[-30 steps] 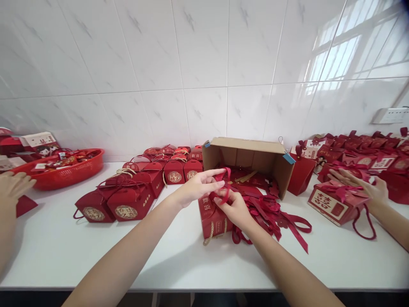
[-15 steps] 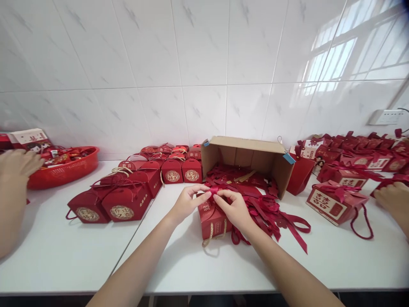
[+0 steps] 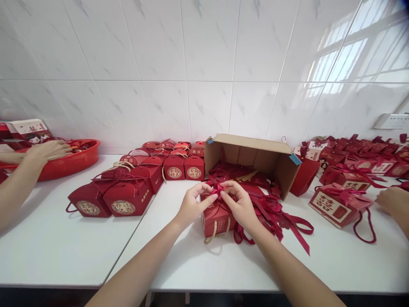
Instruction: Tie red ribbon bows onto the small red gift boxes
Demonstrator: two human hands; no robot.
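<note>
Left hand (image 3: 192,204) and right hand (image 3: 241,205) pinching ribbon (image 3: 217,187) between fingertips, atop box (image 3: 211,222). Box rests on surface (image 3: 191,268). From box: carton (image 3: 252,143) at one o'clock, loose ribbons (image 3: 270,214) at three o'clock.

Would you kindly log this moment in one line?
left hand: pinching red ribbon | right hand: pinching red ribbon | red box: beneath ribbon

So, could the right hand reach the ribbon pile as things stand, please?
Probably yes: the ribbon pile lies beside the right hand, nothing visibly between, though that hand seems busy pinching another ribbon.
</note>
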